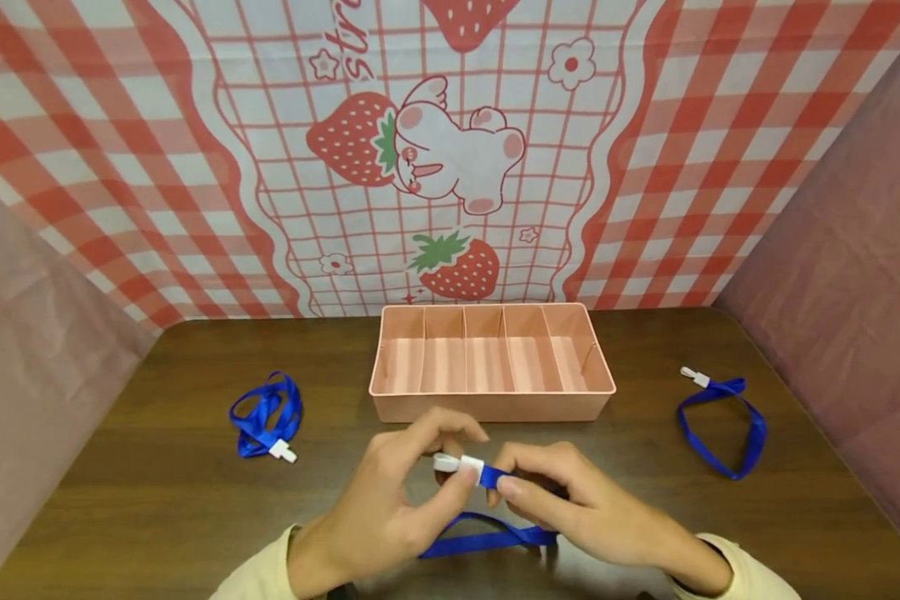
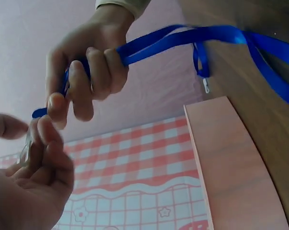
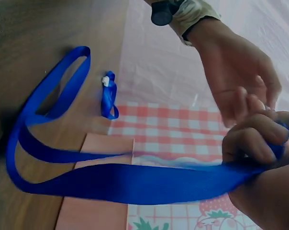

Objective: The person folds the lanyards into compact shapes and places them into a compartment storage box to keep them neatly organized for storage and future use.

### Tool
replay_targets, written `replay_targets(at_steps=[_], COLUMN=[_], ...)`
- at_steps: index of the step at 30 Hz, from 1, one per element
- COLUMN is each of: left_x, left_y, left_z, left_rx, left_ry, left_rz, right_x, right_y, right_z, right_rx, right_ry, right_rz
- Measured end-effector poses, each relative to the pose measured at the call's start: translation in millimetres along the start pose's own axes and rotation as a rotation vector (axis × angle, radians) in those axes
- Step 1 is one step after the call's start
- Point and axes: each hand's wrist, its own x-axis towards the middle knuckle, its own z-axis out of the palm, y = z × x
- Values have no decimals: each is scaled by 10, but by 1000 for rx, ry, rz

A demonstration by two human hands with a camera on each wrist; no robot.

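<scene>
Between both hands, in front of the pink box, is a blue lanyard (image 1: 491, 476) with a white plastic clip (image 1: 471, 468). My left hand (image 1: 397, 492) pinches the clip end between thumb and fingers. Beside it my right hand (image 1: 577, 500) grips the blue strap close to the clip, its fingers curled round the band. The rest of the strap hangs below in a loop, seen as a wide blue band (image 3: 135, 183) in the right wrist view. In the left wrist view the strap (image 2: 183, 40) trails away from the right hand (image 2: 89, 62).
A pink box (image 1: 492, 407) with several compartments stands at the back of the dark wooden table (image 1: 157, 500). A folded blue lanyard (image 1: 266, 417) lies at the left, another blue lanyard (image 1: 757, 442) at the right. Behind hangs a strawberry-print cloth (image 1: 270, 108).
</scene>
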Motion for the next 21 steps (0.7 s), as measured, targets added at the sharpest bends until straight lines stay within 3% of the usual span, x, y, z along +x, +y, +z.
replay_targets(at_steps=[3,6,9,13,16,21], left_x=[5,22,32,30,24,11], left_y=[-7,-19,-24,-37,-42,-54], left_z=[7,14,-5,-43,-48,-22], left_rx=[-1,-13,8,32,22,-38], left_ry=[-72,-80,-72,-83,-119,-186], left_rz=[-25,10,21,-9,-42,-66], right_x=[-1,-2,-6,-3,-2,-10], right_y=[-13,-28,-48,-77,-85,-87], right_z=[-12,-19,-18,-5,1,-7], right_rx=[11,12,-11,-90,-141,-178], right_ry=[-42,-50,-32,32,67,61], right_rz=[-19,-11,4,41,43,-8])
